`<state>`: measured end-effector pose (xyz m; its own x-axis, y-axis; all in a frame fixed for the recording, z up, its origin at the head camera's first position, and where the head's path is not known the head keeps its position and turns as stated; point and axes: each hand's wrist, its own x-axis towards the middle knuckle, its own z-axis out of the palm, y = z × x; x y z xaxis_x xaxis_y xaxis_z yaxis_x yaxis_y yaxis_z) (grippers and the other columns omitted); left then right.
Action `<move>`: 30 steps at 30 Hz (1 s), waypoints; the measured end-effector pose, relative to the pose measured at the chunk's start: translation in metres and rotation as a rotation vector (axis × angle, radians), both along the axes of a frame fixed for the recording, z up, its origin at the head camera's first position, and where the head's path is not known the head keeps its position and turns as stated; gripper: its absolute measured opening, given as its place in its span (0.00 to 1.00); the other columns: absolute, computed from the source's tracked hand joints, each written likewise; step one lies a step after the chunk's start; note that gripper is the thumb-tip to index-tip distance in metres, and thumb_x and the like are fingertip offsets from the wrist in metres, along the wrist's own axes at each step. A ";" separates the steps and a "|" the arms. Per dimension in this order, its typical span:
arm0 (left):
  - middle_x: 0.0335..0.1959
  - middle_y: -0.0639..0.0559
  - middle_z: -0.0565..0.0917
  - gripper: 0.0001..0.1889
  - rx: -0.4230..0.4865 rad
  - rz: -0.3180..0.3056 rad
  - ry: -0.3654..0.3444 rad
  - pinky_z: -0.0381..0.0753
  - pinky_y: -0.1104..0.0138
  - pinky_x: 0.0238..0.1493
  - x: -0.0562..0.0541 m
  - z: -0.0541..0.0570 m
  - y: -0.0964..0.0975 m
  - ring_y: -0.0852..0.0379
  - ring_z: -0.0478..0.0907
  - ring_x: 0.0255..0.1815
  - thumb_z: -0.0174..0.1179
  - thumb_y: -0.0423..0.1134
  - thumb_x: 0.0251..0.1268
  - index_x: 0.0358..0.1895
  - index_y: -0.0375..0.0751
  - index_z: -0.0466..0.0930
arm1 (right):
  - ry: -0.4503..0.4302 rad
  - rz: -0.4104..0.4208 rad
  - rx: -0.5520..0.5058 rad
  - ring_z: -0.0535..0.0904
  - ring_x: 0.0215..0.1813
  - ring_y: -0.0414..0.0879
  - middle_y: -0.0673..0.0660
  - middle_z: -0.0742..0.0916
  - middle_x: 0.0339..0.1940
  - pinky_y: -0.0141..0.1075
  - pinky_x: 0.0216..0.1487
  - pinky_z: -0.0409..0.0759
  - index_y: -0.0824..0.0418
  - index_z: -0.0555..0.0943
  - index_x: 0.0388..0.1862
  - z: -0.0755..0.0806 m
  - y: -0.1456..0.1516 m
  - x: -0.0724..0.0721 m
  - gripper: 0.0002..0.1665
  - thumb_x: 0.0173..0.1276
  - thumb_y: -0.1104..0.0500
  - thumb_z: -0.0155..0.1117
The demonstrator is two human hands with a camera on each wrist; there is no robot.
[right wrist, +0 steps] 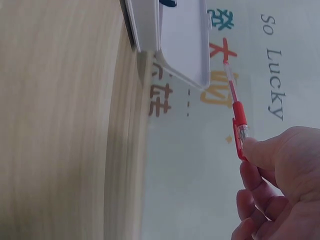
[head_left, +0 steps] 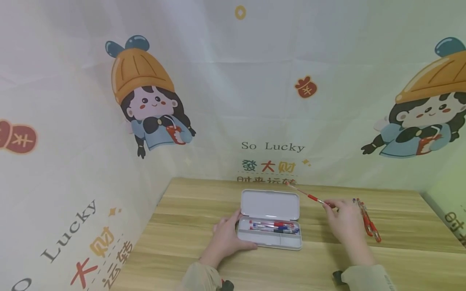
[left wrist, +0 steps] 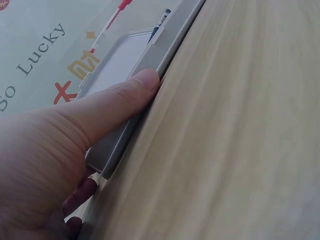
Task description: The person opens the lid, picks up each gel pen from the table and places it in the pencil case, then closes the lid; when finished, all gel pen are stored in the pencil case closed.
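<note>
A pale cloth (head_left: 269, 101) with funny cartoon kids on it hangs behind a wood table (head_left: 174, 218). On the table sits a light pen case (head_left: 262, 239), with its lid (head_left: 270, 204) up at its back.

To me, the job looks partway done. Some pens (head_left: 282, 224), with red, blue and black parts, are already in the long part of the case, next to the lid. They lie close together, so I can't count them well. One red pen (head_left: 312, 197) is up in the air, to the right of the case and apart from its lid. It is not in the case yet. A few more red pens (head_left: 367, 225) lie on the table, farther to the right of the case, so those look left to do.

The left hand (head_left: 229, 238) has its grip closed around the case's front left corner, thumb on the front wall. The right hand's (head_left: 345, 220) grip is pinched on one end of the red pen.
</note>
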<state>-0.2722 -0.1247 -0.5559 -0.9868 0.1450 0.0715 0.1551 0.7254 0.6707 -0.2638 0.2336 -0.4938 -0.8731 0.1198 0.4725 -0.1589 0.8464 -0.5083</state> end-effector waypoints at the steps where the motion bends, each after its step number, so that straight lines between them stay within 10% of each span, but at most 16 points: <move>1: 0.77 0.45 0.81 0.75 0.001 0.002 -0.004 0.66 0.37 0.77 0.000 0.000 0.000 0.38 0.71 0.76 0.92 0.64 0.29 0.89 0.49 0.60 | -0.004 0.008 0.000 0.85 0.55 0.70 0.71 0.91 0.51 0.64 0.53 0.81 0.66 0.92 0.50 -0.001 -0.003 0.000 0.12 0.79 0.59 0.71; 30: 0.78 0.41 0.79 0.74 -0.005 -0.006 -0.008 0.66 0.39 0.77 -0.001 -0.001 -0.002 0.36 0.70 0.78 0.91 0.64 0.32 0.89 0.47 0.60 | -0.140 0.247 0.057 0.87 0.56 0.61 0.60 0.93 0.49 0.61 0.60 0.85 0.56 0.95 0.47 -0.027 -0.064 0.000 0.07 0.72 0.59 0.77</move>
